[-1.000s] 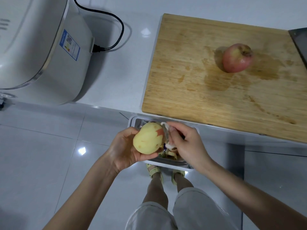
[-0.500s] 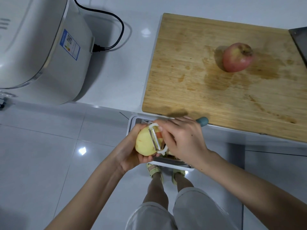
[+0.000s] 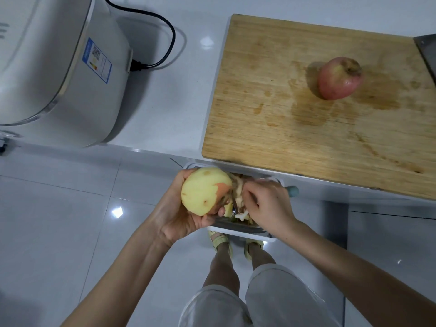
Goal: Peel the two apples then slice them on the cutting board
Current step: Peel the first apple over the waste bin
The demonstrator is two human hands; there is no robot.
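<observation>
One apple of the two is almost bare, and we judge the work to be late in the first peeling step, with no slicing begun. Nearest us, the left hand point(image 3: 179, 215) cups the near apple point(image 3: 205, 190) from below and behind, fingers wrapped round its pale flesh; a patch of red skin is left on the side facing the right hand point(image 3: 266, 206). That hand is clamped on a peeler point(image 3: 292, 191), of which only the teal handle tip shows past the knuckles, the head being lost among loose peelings. Both hands are held close together above a peel bin point(image 3: 240, 232) that sits below the table point(image 3: 165, 102) edge. The next move, as we read it, calls for turning the fruit so the red patch meets the cutter, then a short, light stroke with the strip falling into the bin. Farther off, on the wooden cutting board point(image 3: 271, 114), the second apple point(image 3: 339, 77) lies unpeeled, well apart from a dark blade point(image 3: 427, 50) at the board's far right corner. To the far left stands a white appliance point(image 3: 59, 67) with its power cord point(image 3: 165, 27).
</observation>
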